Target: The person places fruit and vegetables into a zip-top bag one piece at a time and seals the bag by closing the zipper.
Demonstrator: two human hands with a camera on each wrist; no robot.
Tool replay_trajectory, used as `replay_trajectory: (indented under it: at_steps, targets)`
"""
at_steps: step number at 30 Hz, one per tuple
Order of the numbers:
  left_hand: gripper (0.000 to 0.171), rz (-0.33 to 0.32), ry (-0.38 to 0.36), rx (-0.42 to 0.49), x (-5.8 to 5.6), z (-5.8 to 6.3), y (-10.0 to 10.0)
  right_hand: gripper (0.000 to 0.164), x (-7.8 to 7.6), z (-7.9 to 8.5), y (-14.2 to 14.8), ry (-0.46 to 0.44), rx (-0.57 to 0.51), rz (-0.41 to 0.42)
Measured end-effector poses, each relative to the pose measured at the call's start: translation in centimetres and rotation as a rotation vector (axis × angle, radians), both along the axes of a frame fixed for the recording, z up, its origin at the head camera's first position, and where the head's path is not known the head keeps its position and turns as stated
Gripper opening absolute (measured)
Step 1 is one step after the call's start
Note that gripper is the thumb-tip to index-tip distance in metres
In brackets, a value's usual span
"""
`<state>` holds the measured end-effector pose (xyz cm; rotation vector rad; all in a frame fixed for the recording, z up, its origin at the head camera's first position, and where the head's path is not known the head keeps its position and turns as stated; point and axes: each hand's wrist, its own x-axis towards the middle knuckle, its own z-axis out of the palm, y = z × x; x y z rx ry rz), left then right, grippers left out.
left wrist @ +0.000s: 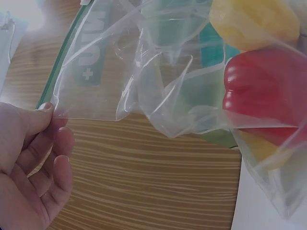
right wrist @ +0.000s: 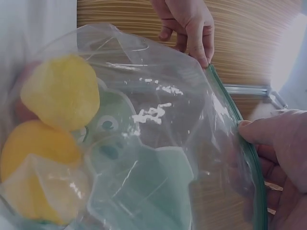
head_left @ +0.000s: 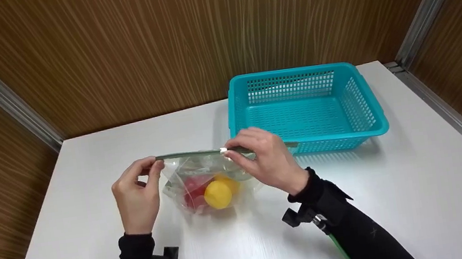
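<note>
A clear zip bag (head_left: 182,165) with a green zip strip (head_left: 187,154) hangs between the two hands, its strip stretched roughly level. My left hand (head_left: 137,199) pinches the strip's left end between thumb and fingers. At the white slider (head_left: 223,150), the thumb and fingers of my right hand (head_left: 269,158) grip the strip. Low in the bag lie a red bell pepper (left wrist: 268,93), a yellow lemon-like fruit (right wrist: 64,93) and an orange-yellow fruit (right wrist: 38,148). A pale green cartoon print (right wrist: 144,182) covers part of the bag. Whether its bottom touches the table cannot be told.
A turquoise plastic basket (head_left: 375,127) stands at the back right of the white table (head_left: 79,205), just beyond my right hand. Wood-patterned panels (head_left: 133,48) enclose the table at the back and sides. Both wrists carry black camera mounts (head_left: 302,216).
</note>
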<state>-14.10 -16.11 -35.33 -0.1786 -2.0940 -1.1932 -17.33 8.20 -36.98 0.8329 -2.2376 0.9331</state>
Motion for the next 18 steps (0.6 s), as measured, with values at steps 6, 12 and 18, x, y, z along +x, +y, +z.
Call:
replay_trajectory:
  at_steps: [6,12,18]
  targets:
    - [0.008,0.022,0.000,0.033,0.0,0.3,-0.8,0.015,-0.5,0.0,0.6,-0.004,-0.001,-0.018]
    - [0.011,0.040,-0.008,0.046,0.0,0.6,-1.3,0.015,-0.9,0.1,1.3,-0.037,-0.026,-0.024]
    - [0.011,0.050,0.000,0.055,0.0,0.6,-1.7,0.014,-1.2,0.2,1.9,-0.058,-0.023,-0.046]
